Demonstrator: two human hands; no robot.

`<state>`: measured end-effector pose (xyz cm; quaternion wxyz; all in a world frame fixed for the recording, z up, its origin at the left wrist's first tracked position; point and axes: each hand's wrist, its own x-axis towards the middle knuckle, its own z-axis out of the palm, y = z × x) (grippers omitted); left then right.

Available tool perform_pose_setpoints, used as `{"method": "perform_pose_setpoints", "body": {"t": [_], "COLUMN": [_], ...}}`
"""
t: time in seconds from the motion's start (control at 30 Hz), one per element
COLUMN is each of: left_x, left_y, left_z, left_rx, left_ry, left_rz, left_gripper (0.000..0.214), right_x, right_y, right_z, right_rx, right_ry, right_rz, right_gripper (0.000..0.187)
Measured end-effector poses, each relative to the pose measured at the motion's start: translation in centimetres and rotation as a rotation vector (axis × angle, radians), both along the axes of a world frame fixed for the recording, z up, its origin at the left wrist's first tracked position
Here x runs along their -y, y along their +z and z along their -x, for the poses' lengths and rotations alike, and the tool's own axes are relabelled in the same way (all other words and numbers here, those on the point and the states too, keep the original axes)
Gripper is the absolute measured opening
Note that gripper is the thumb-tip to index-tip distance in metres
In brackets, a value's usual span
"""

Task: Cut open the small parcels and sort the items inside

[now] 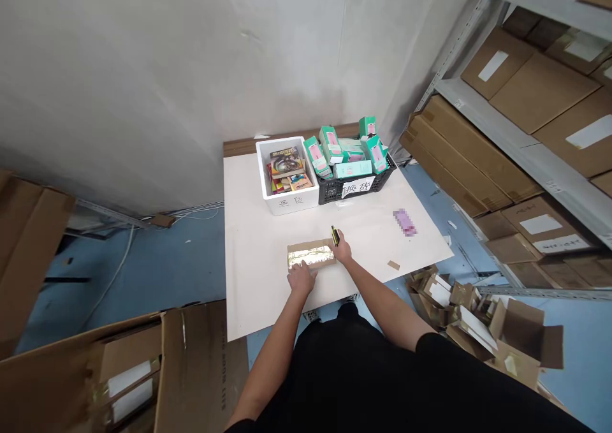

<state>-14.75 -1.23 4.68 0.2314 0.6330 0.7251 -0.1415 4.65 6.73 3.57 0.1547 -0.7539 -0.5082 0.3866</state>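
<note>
A small cardboard box [310, 244] lies on the white-topped table [253, 280], with a shiny, glare-washed patch across its top. My left hand [301, 278] rests on the near left edge of this box, fingers spread and pressing on it. At the box's right end, my right hand [342, 248] is closed around a yellow and black utility knife [335, 235], which points up and away from me. Whether its blade is out is too small to tell. To the right lies a scrap of cardboard [393, 264].
A white foam bin [291, 205] with books and a black basket [329, 190] of green boxes stand at the table's back. A blurred purple item [405, 222] lies right. Opened cartons [519, 331] fill the floor at right; a large carton [201, 363] stands at left.
</note>
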Motion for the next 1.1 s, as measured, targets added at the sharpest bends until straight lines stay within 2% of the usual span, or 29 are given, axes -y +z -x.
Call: {"method": "perform_pose_setpoints", "body": {"t": [0.07,0.13,0.2,0.27,0.33,0.43,0.57,0.7,0.83,1.0,1.1], "left_x": [-0.9,-1.7,-2.2,-2.2,-2.0,-1.8,-1.9,-2.0,-1.8,-1.9,-2.8], "left_y": [0.4,0.2,-0.6,-1.6,-2.5,-3.2,-3.1,-3.1,-3.1,-2.5,-1.7], "left_z": [0.8,1.4,1.7,1.8,1.9,2.0,2.0,1.9,1.8,1.6,1.8], "left_rx": [0.029,0.076,0.120,0.140,0.138,0.138,0.153,0.146,0.154,0.157,0.177], "left_ry": [-0.029,-0.091,-0.162,-0.204,-0.210,-0.214,-0.199,-0.194,-0.188,-0.194,-0.191], "left_rz": [-0.069,-0.142,-0.159,-0.136,-0.125,-0.120,-0.101,-0.103,-0.116,-0.119,-0.143], "left_gripper": [0.066,0.064,0.066,0.068,0.068,0.067,0.066,0.068,0.068,0.065,0.067], "right_x": [-0.4,-0.2,0.5,1.2,1.7,1.7,1.0,0.7,1.6,4.1,5.8], "right_y": [0.0,-0.1,-0.3,-0.5,-0.8,-0.9,-0.3,0.6,1.0,0.3,-0.1], "right_z": [-0.5,-1.4,-2.6,-3.8,-4.6,-4.8,-3.9,-3.8,-4.4,-5.8,-6.2], "right_rx": [-0.132,-0.307,-0.447,-0.497,-0.463,-0.348,-0.174,-0.048,0.028,0.094,0.083], "right_ry": [-0.111,-0.209,-0.231,-0.215,-0.182,-0.086,0.075,0.151,0.178,0.234,0.079], "right_rz": [-0.018,-0.011,0.042,0.133,0.214,0.248,0.244,0.273,0.265,0.211,0.189], "right_gripper": [0.050,0.043,0.036,0.035,0.041,0.055,0.067,0.068,0.066,0.057,0.058]}}
